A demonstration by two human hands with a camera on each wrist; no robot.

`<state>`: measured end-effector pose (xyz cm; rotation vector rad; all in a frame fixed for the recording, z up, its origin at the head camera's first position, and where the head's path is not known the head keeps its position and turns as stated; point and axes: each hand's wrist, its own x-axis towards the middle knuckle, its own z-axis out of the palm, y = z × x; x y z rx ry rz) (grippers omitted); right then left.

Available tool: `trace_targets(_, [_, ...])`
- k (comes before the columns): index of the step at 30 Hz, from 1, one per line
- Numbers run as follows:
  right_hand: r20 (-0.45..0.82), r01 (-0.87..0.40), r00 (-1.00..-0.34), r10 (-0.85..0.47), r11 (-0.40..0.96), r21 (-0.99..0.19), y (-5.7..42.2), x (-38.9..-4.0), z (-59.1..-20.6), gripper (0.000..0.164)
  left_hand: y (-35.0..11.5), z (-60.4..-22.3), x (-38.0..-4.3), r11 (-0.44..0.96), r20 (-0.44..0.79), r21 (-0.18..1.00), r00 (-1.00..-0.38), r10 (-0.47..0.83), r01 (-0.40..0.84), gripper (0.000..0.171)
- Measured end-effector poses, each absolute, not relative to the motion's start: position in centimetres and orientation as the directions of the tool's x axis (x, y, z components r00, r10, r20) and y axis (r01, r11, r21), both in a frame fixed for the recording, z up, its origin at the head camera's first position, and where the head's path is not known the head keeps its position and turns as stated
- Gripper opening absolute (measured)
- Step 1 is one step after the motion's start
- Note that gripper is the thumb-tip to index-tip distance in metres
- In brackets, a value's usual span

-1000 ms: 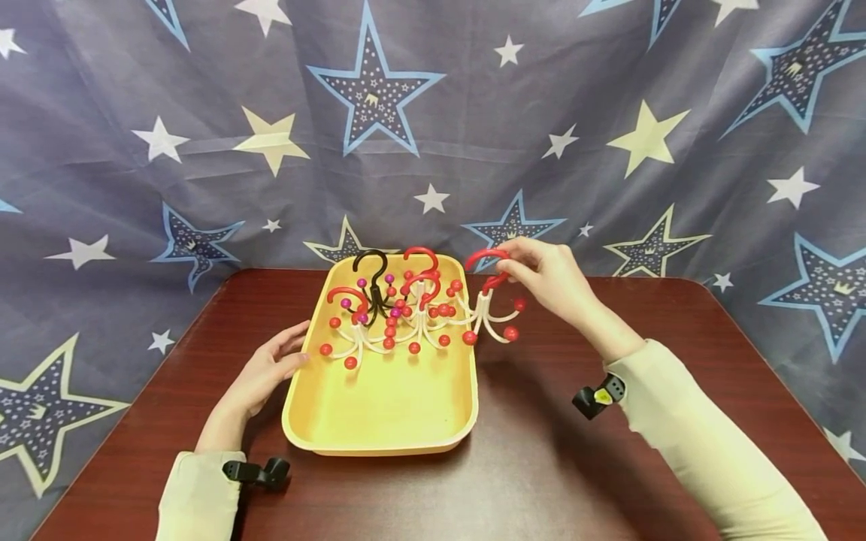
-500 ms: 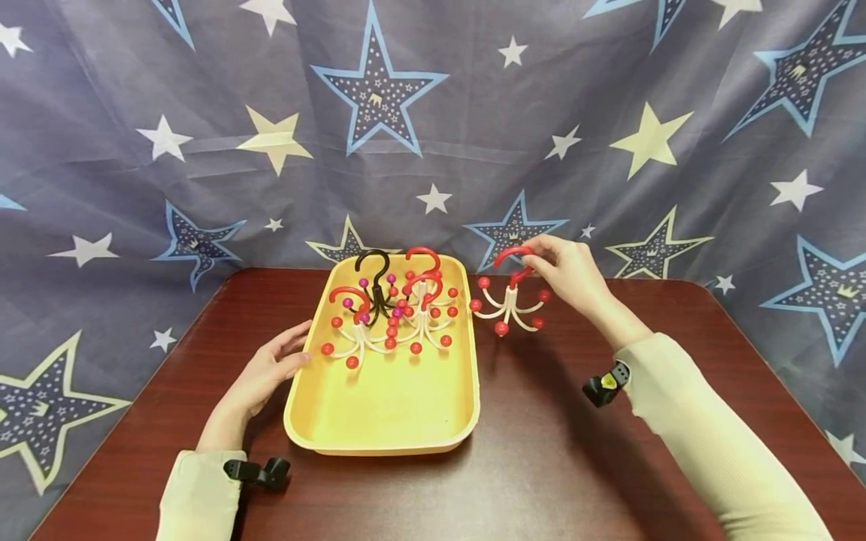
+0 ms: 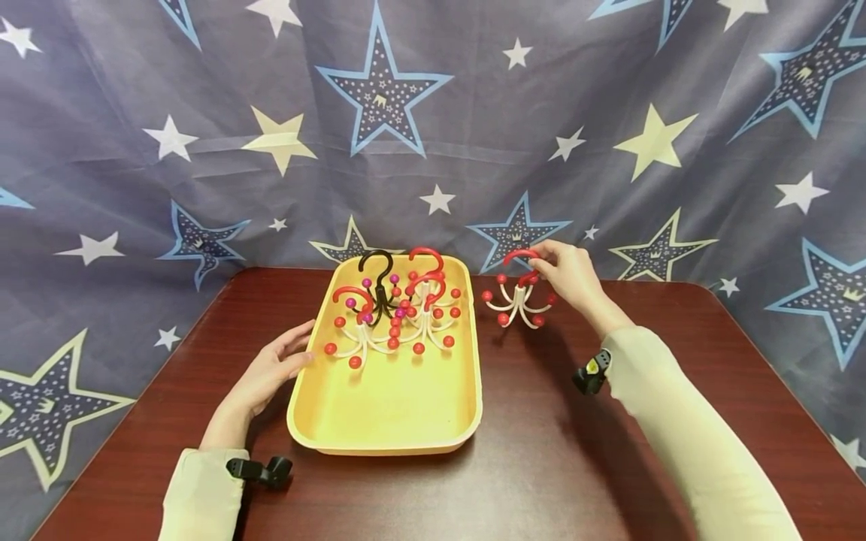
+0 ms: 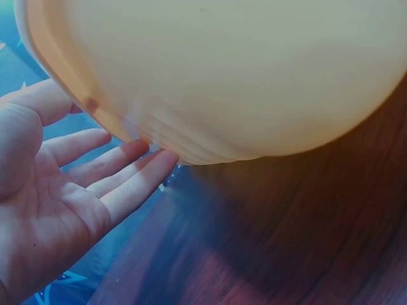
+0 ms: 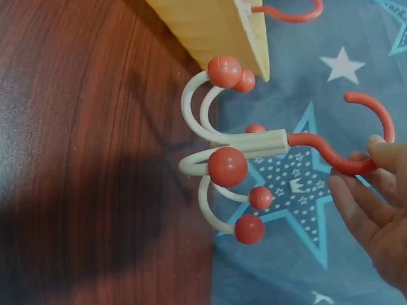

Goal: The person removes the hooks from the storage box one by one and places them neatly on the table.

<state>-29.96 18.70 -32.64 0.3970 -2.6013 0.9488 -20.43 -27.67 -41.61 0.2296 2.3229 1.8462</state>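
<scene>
In the head view my right hand [image 3: 575, 278] pinches the red hook of a claw-shaped hanger [image 3: 519, 295], which has white curved arms tipped with red balls. It hangs upright just right of the yellow tray [image 3: 389, 413]. The right wrist view shows the hanger [image 5: 267, 141] sideways, with thumb and fingers at its hook. My left hand [image 3: 274, 364] touches the tray's left side with extended fingers, as the left wrist view confirms. Inside the tray stand a black hanger with purple balls [image 3: 380, 294] and several red-and-white ones [image 3: 364, 330], bunched toward its back.
A dark wooden table [image 3: 561, 466] carries the tray. Right behind the table's far edge hangs a grey-blue curtain [image 3: 473, 135] with a star pattern. The right arm's shadow falls across the table's right side.
My right hand has carried the red-and-white hanger rightward from over the tray's right rim to beside the tray, and now slightly lower. The left hand and tray have stayed put.
</scene>
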Motion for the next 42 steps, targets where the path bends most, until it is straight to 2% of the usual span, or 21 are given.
trace_targets(6, [0.36,-0.295,-0.93,-0.072,0.729,-0.618,18.6,-31.0,-34.0,0.022,-27.7,-41.6,-20.4,0.221,-0.033,0.975,-0.975,0.219,0.016,0.064])
trace_targets(17, [0.361,-0.23,-0.933,0.007,0.759,-0.609,18.9,-31.5,-35.7,0.023,-27.6,-41.5,-20.4,0.218,-0.041,0.976,-0.976,0.216,0.008,0.064])
trace_targets(25, [0.431,-0.315,-0.902,-0.037,0.738,-0.597,18.6,-31.3,-34.6,0.029,-27.6,-41.5,-20.3,0.217,-0.032,0.976,-0.974,0.223,0.017,0.064])
trace_targets(33, [0.478,-0.386,-0.875,-0.074,0.703,-0.598,16.1,-30.7,-33.1,0.03,-27.7,-41.5,-20.4,0.216,-0.027,0.976,-0.972,0.232,0.025,0.063])
trace_targets(37, [0.487,-0.44,-0.866,-0.116,0.643,-0.627,14.2,-30.1,-33.0,0.031,-27.8,-41.6,-20.4,0.219,-0.026,0.975,-0.973,0.227,0.025,0.063])
trace_targets(42, [0.449,-0.463,-0.879,-0.159,0.506,-0.728,11.8,-29.5,-33.3,0.033,-27.8,-41.7,-20.4,0.217,-0.03,0.976,-0.973,0.229,0.021,0.064])
